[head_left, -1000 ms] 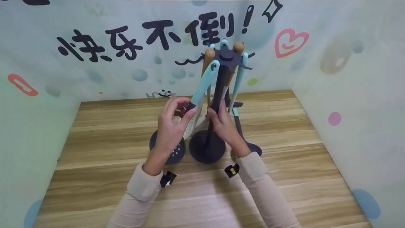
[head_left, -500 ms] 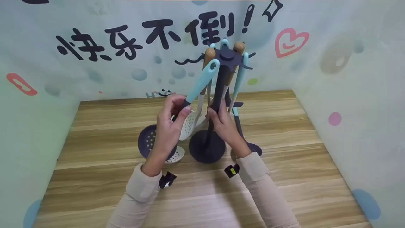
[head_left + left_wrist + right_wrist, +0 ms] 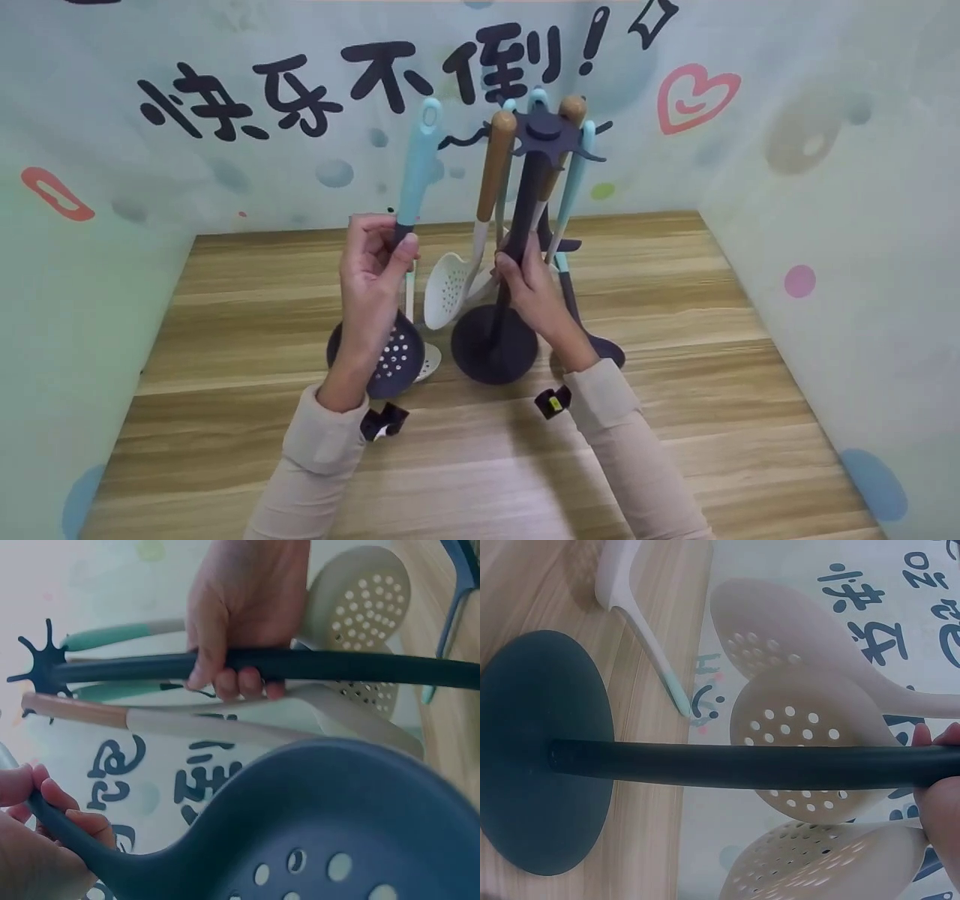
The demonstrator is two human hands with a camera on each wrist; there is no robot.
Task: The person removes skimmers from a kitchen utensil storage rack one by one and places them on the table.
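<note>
My left hand (image 3: 367,277) pinches a dark skimmer (image 3: 397,364) by its neck, just under the light-blue handle (image 3: 416,165). The skimmer is nearly upright, with its loop apart from the utensil stand and its round holed head low beside my wrist. In the left wrist view, that head (image 3: 322,795) fills the lower right. My right hand (image 3: 536,292) grips the stand's dark pole (image 3: 525,202) around the middle. The stand's round base (image 3: 476,356) is on the table. At the top, its hooked crown (image 3: 544,131) carries several hanging utensils with wooden or light-blue handles.
A white slotted spoon (image 3: 448,289) with a wooden handle hangs on the stand's left side. Behind the skimmer, a white holed utensil (image 3: 430,361) lies on the wooden table (image 3: 247,390). A dark ladle (image 3: 606,350) lies right of my right hand. Printed walls enclose the back and sides.
The skimmer's handle loop has come off the stand's hook, and my left hand has carried it left and more upright. My right hand keeps its grip on the pole.
</note>
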